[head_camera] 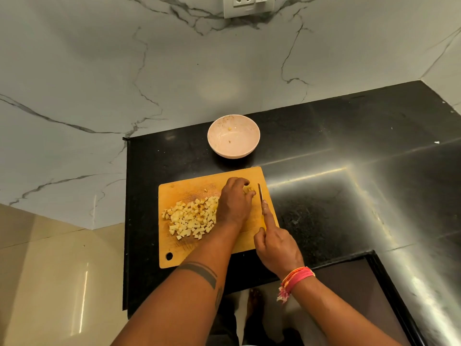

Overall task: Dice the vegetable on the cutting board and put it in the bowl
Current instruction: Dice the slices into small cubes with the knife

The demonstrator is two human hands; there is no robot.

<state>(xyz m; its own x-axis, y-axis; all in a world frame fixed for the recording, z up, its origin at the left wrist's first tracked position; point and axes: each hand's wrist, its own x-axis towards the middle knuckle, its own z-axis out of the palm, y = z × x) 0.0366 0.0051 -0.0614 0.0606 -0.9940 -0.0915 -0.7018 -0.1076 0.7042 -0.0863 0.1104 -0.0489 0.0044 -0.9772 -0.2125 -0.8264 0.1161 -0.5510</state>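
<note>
Many diced pieces [190, 217] (pale) lie beside left hand [233, 204].

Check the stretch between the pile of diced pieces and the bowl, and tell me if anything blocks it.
Nothing visible blocks it. The diced pieces lie on the cutting board; the bowl sits just beyond its far edge, with only bare board and dark counter between.

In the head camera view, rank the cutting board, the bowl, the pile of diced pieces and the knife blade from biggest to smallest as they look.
1. cutting board
2. pile of diced pieces and bowl: look alike, unranked
3. knife blade
</note>
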